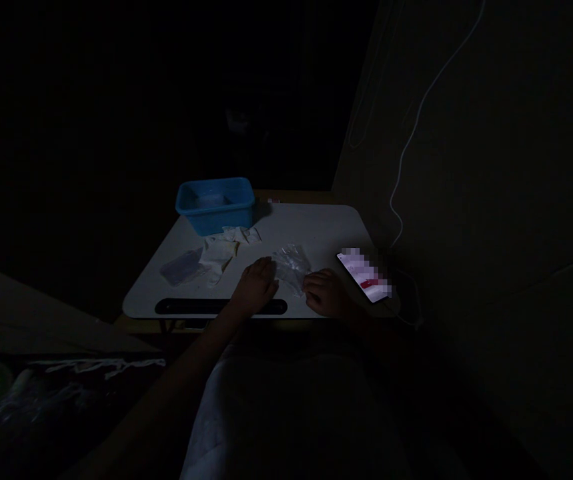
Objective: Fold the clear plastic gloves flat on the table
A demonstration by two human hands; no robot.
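Note:
A crinkled clear plastic bag (292, 265) lies on the white tabletop between my two hands. My left hand (256, 287) is at the bag's left edge, its fingers bent and closed on it. At the lower right edge, my right hand (325, 293) has curled fingers that pinch the plastic. Dim light hides the fingertips in part. Left of my left hand are several pale crumpled packets (217, 253), with a flat clear plastic bag (182, 267) beside them.
A blue plastic basin (221, 217) stands at the table's back left. A lit phone (363, 273) lies near the right edge of the white table (311, 217). The front edge has a black slot (191, 307). A white cable (419, 113) hangs along the right wall.

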